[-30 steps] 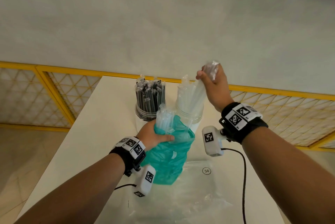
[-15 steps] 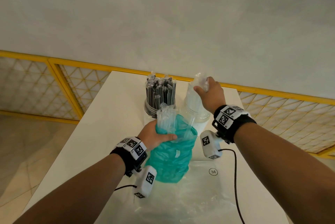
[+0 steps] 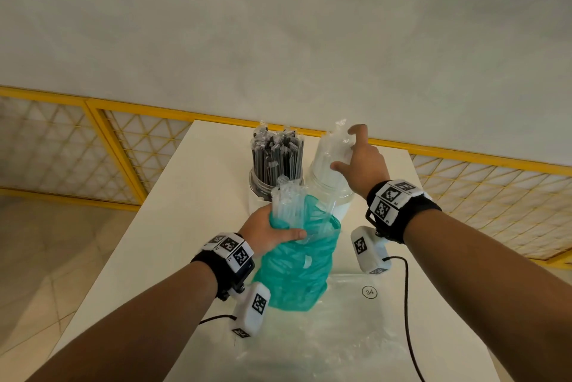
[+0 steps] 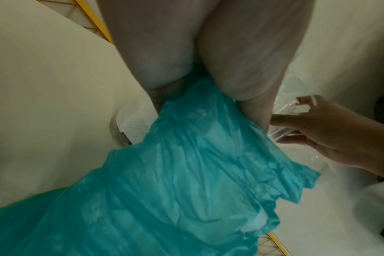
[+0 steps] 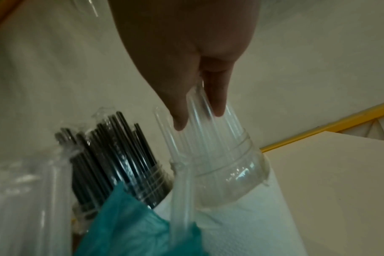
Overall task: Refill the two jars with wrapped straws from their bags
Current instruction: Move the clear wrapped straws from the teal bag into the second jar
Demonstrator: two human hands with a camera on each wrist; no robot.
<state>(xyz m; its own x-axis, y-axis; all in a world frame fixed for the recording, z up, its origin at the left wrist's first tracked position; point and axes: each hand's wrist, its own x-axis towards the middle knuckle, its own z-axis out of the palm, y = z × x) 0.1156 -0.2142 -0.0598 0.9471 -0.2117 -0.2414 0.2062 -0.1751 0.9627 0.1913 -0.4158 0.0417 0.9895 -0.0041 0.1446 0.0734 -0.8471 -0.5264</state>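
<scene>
Wrapped clear plastic straws (image 3: 332, 154) stand in the transparent plastic jar (image 5: 230, 166) on the right, beside the jar of black wrapped straws (image 3: 276, 159) that already looks full. Your right hand (image 3: 360, 162) rests on the clear bundle with fingers spread and nearly straight, gripping nothing, so I judge you are settling a batch just placed. Your left hand (image 3: 267, 231) grips the crumpled teal plastic bag (image 3: 295, 261) upright on the white table (image 3: 161, 227), more clear straws (image 3: 286, 196) poking from its mouth. One straw leans against the jar's rim outside. Next, reach back into the bag, pinch another bunch, and keep the bag steady.
</scene>
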